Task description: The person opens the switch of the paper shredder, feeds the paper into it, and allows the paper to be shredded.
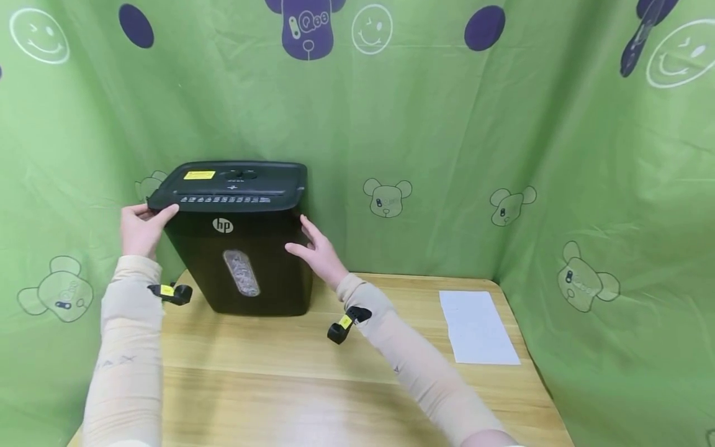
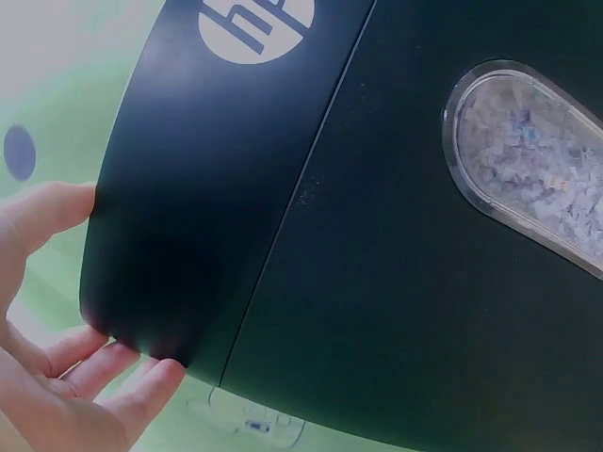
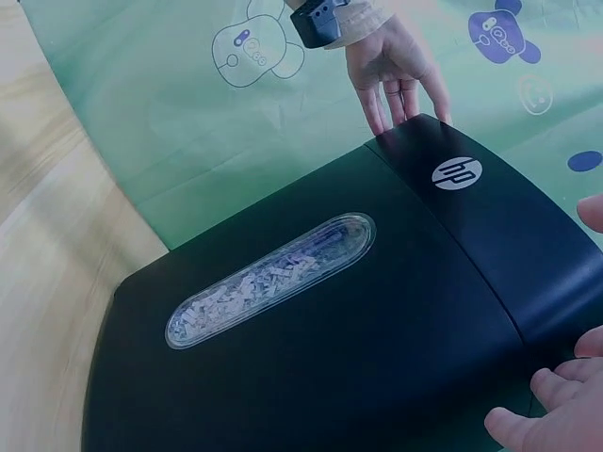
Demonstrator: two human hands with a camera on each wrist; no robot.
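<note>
A black paper shredder [image 1: 257, 254] with an hp logo stands at the left back of the wooden table. Behind its oval window [image 3: 273, 281] lie paper shreds. My left hand [image 1: 142, 231] holds the upper left corner of the shredder, thumb at the top edge and fingertips on the side, as the left wrist view [image 2: 66, 377] shows it. On the other side, my right hand [image 1: 320, 251] is beside the upper right part, fingers spread and thumb apart from them. Whether its fingertips touch the side, I cannot tell.
White paper [image 1: 479, 327] lies at the right of the wooden table [image 1: 290, 385]. A green printed curtain [image 1: 436, 136] hangs behind the table and along both sides. The shredder's lid carries a yellow label [image 1: 199, 175] and a slot along its front.
</note>
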